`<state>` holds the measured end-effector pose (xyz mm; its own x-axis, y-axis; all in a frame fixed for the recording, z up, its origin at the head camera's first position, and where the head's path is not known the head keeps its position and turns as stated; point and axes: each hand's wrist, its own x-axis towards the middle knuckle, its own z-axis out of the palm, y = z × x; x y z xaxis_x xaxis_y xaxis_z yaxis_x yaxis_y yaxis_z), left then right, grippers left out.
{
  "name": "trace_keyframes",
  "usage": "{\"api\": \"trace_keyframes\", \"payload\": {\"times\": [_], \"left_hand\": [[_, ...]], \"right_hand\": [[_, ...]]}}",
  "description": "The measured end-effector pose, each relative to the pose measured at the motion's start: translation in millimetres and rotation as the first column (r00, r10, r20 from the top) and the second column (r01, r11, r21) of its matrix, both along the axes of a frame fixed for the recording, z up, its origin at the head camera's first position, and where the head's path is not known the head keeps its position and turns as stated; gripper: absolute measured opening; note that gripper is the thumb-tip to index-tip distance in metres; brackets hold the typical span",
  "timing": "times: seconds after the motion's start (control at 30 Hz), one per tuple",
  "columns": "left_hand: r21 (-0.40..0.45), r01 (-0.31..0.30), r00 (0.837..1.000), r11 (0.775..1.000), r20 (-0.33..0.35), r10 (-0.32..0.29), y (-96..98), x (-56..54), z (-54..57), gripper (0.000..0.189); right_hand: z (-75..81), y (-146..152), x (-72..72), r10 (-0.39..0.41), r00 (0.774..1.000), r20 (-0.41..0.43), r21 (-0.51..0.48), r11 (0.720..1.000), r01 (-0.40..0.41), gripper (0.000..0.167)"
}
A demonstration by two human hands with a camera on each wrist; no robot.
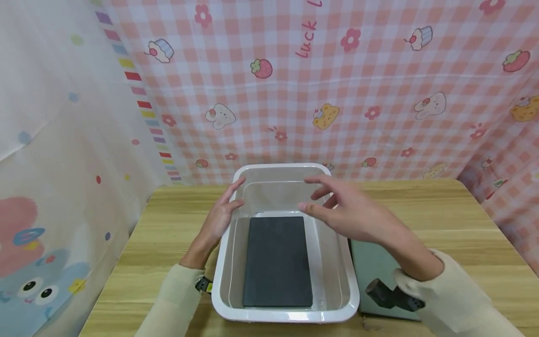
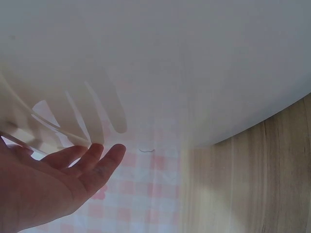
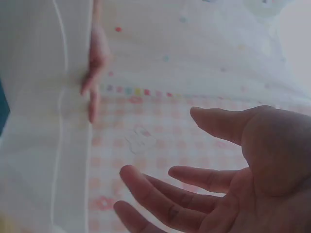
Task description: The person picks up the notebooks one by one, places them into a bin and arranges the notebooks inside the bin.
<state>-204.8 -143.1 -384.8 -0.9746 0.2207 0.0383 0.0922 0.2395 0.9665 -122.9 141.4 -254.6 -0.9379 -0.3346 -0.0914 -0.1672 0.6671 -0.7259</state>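
Observation:
A white plastic basin (image 1: 289, 314) stands on the table, with a flat dark grey rectangular slab (image 1: 278, 262) lying on its bottom. My left hand (image 1: 217, 220) grips the basin's left rim, its thumb reaching over the inner side. In the left wrist view, several fingertips of the left hand (image 2: 73, 179) meet the basin's outer wall (image 2: 160, 73). Above the right side of the basin, my right hand (image 1: 347, 210) hovers with spread, slightly bent fingers and holds nothing. The right wrist view shows the right hand (image 3: 228, 174) apart from the basin wall (image 3: 73, 145).
Against the basin's right side lies a flat sage-green item (image 1: 370, 267), partly under the right forearm. The wood-grain table (image 1: 164, 243) ends at a pink checked cloth (image 1: 269, 131) behind and a pale printed curtain (image 1: 67, 140) at left. Each wrist carries a small dark device.

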Motion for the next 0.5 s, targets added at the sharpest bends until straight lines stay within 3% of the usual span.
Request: {"api": "trace_keyframes", "payload": {"times": [0.2,0.5], "left_hand": [[0.012,-0.005,1.000,1.000,0.013,0.005,0.9,0.4,-0.1,0.054],[0.014,-0.009,1.000,1.000,0.009,0.009,2.1,2.2,3.1,0.054]], "right_hand": [[0.1,36.3,11.4,-0.106,0.991,-0.079,-0.063,0.993,0.101,0.060],[-32.1,86.1,15.1,-0.152,0.982,-0.108,-0.065,0.987,0.146,0.053]]}}
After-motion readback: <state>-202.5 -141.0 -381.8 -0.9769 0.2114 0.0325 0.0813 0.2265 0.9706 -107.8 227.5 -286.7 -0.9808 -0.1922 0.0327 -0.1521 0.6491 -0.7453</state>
